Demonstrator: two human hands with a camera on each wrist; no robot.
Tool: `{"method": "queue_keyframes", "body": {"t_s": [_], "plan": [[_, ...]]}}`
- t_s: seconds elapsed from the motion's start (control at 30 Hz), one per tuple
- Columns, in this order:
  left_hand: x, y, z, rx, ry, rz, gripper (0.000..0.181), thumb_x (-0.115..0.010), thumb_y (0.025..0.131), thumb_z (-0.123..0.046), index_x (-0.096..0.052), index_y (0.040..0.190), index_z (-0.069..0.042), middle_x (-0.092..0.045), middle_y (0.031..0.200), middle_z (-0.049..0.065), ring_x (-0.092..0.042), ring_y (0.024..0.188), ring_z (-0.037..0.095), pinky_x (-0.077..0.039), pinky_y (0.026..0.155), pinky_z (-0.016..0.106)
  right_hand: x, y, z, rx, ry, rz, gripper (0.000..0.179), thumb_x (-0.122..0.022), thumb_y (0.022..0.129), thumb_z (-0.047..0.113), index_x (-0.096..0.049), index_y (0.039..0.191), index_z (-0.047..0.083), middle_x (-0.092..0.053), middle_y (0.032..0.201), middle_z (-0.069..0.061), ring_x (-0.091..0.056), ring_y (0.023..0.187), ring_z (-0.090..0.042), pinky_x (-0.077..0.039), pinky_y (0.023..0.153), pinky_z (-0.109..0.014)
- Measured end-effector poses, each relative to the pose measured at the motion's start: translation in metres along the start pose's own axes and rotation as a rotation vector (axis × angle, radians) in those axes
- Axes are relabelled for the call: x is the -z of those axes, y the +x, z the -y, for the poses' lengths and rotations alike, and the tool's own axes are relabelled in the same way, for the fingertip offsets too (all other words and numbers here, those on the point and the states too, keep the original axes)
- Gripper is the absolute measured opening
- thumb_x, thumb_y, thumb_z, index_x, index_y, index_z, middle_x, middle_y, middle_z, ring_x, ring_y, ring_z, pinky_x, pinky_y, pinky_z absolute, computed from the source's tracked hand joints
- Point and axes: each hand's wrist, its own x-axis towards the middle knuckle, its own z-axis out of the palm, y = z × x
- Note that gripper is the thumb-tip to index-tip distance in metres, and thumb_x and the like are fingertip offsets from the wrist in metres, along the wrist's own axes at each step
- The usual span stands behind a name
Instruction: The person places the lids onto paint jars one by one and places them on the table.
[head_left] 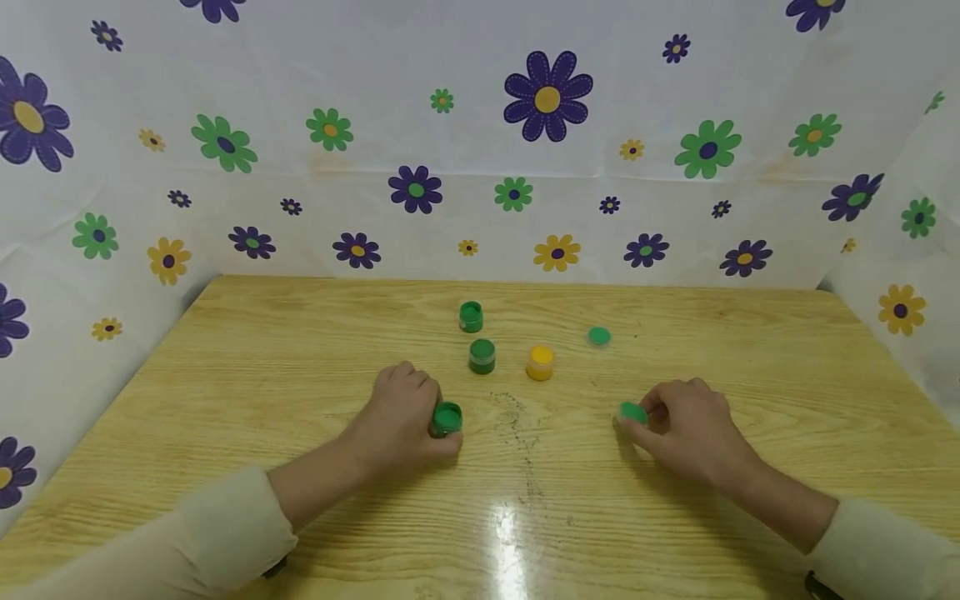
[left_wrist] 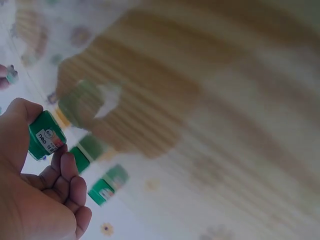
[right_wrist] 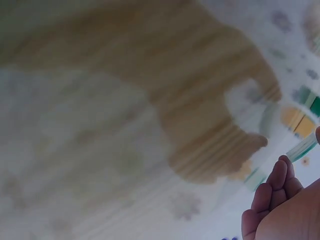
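My left hand [head_left: 405, 417] grips a small green paint jar [head_left: 447, 419] with its top off, low over the table at the left of centre. In the left wrist view the jar [left_wrist: 47, 135] sits between thumb and fingers, its printed label showing. Over on the right, my right hand [head_left: 690, 429] pinches a round green lid [head_left: 632, 413] between thumb and fingers. The right wrist view catches that lid [right_wrist: 303, 147] edge-on at the fingertips. Farther back stand an uncapped green jar [head_left: 471, 317], a darker green jar [head_left: 482, 356] and a yellow jar [head_left: 540, 363].
Another green lid [head_left: 599, 337] lies on the wooden table [head_left: 337, 325], behind and right of the yellow jar. Dark specks [head_left: 517, 425] mark the wood between my hands. A white cloth with printed flowers [head_left: 450, 50] hangs behind the table and along its sides.
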Motion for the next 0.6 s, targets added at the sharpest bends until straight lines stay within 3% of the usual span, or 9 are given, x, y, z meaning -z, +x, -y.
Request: {"method": "queue_keyframes", "body": {"t_s": [0.3, 0.6], "plan": [[-0.004, 0.004, -0.027, -0.059, -0.07, 0.045, 0.027, -0.069, 0.075, -0.035, -0.052, 0.071, -0.014, -0.049, 0.072, -0.006, -0.038, 0.075, 0.016, -0.038, 0.094, 0.046, -0.011, -0.006, 0.031, 0.071, 0.027, 0.031, 0.031, -0.071, 0.087, 0.041, -0.072, 0.093, 0.01, -0.066, 0.086, 0.004, -0.052, 0.085, -0.016, -0.039, 0.081, -0.046], [-0.011, 0.018, -0.05, -0.036, -0.172, 0.108, 0.029, -0.072, 0.076, -0.037, -0.054, 0.071, -0.015, -0.052, 0.073, -0.006, -0.043, 0.077, 0.016, -0.038, 0.099, 0.05, -0.018, -0.002, 0.056, 0.092, 0.09, 0.031, 0.028, -0.071, 0.089, 0.04, -0.071, 0.095, 0.012, -0.064, 0.085, 0.006, -0.051, 0.085, -0.014, -0.04, 0.085, -0.047]]}}
